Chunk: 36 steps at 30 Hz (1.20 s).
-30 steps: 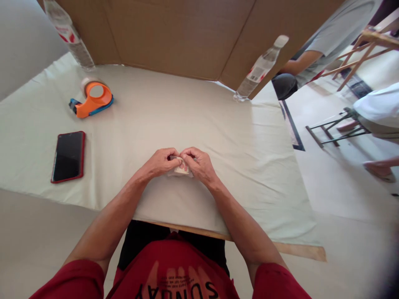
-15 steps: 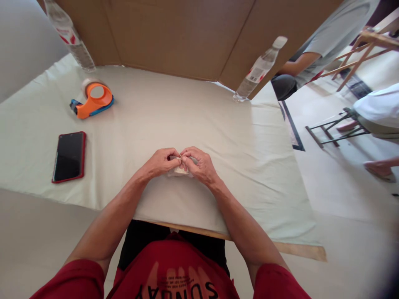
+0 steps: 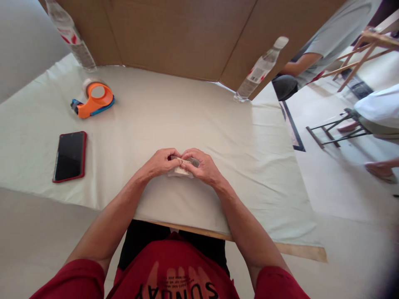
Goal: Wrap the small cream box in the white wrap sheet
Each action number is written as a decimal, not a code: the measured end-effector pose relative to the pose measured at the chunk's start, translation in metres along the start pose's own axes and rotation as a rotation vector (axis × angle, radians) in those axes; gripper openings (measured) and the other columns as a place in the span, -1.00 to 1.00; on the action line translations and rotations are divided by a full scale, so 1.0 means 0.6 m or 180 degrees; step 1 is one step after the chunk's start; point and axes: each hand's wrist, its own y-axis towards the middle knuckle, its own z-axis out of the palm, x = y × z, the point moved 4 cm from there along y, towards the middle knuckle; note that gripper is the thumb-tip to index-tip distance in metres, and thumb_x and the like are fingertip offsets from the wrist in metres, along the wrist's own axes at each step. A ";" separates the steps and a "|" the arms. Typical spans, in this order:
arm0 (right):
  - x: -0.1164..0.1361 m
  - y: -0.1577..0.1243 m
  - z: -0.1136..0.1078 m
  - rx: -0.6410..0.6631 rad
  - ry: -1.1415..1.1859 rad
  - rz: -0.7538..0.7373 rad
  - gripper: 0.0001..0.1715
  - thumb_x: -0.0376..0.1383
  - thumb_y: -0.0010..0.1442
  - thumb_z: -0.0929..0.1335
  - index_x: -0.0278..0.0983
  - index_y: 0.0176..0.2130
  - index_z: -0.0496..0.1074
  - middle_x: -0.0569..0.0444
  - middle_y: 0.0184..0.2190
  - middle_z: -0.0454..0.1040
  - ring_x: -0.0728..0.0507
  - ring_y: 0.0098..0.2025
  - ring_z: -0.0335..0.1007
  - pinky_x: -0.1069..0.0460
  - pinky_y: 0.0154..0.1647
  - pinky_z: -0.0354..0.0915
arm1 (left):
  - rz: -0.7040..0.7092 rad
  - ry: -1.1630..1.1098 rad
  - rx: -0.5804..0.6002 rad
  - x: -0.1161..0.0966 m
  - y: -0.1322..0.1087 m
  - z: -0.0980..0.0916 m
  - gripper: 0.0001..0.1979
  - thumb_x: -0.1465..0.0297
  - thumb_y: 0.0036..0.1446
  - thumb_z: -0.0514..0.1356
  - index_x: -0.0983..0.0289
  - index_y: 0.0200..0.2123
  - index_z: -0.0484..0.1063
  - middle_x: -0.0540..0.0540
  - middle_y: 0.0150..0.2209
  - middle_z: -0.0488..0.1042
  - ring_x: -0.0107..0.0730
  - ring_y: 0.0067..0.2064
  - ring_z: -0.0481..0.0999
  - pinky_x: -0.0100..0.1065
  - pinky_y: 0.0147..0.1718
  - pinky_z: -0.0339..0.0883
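Close to the front edge of the cloth-covered table (image 3: 174, 112), a small pale packet (image 3: 181, 170) is held between my two hands. It looks wrapped in something thin and whitish, and my fingers cover much of it, so its exact kind is unclear. My left hand (image 3: 163, 161) grips it from the left, with the thumb along the top. From the right, my right hand (image 3: 201, 165) grips it, fingers curled and thumb laid over its top. The fingertips of both hands meet above the packet.
An orange tape dispenser (image 3: 99, 99) and a red-cased phone (image 3: 70, 157) lie to the left. Cardboard (image 3: 174, 37) stands along the back, with a water bottle (image 3: 73, 37) at its left and another bottle (image 3: 260, 70) at its right. People sit beyond, near a folding stool (image 3: 335, 128).
My right thumb has shifted slightly and lies flatter across the packet's top. Both hands stay in the same spot; the rest of the table looks unchanged.
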 end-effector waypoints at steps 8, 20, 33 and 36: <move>-0.014 -0.004 -0.020 -0.0486 0.0277 0.0210 -0.77 -0.18 0.11 0.45 -0.19 -0.21 0.46 0.02 -0.12 0.57 -0.17 -0.01 0.47 -0.09 0.06 0.29 | 0.0050 0.0141 0.0025 0.004 0.001 -0.002 -0.69 0.24 -0.02 0.23 0.29 -0.23 0.56 0.00 -0.44 0.48 -0.39 -0.40 0.38 -0.41 -0.45 0.18; -0.041 -0.003 -0.022 -0.0339 0.0473 0.0551 -0.65 -0.10 0.07 0.47 -0.20 -0.17 0.52 0.02 -0.12 0.58 -0.18 -0.03 0.47 -0.09 0.03 0.32 | 0.0169 0.0207 0.0092 0.002 -0.002 -0.005 -0.63 0.21 0.00 0.23 0.29 -0.16 0.56 0.02 -0.39 0.50 -0.36 -0.38 0.41 -0.40 -0.43 0.22; -0.025 -0.005 0.007 -0.0150 0.0534 0.0699 -0.71 -0.09 0.12 0.43 -0.25 -0.25 0.54 0.03 -0.25 0.56 -0.04 -0.34 0.39 0.04 -0.30 0.31 | 0.0130 0.0207 -0.0046 -0.003 -0.004 -0.005 -0.68 0.26 -0.01 0.23 0.30 -0.20 0.53 -0.02 -0.44 0.44 -0.41 -0.41 0.36 -0.42 -0.46 0.18; -0.024 -0.005 0.008 -0.0131 0.0525 0.0656 -0.72 -0.10 0.14 0.42 -0.25 -0.26 0.54 0.02 -0.24 0.57 -0.07 -0.30 0.42 0.03 -0.27 0.32 | 0.0147 0.0185 -0.0060 -0.002 -0.003 -0.005 -0.70 0.25 -0.02 0.24 0.29 -0.24 0.52 -0.01 -0.44 0.45 -0.41 -0.41 0.37 -0.42 -0.46 0.19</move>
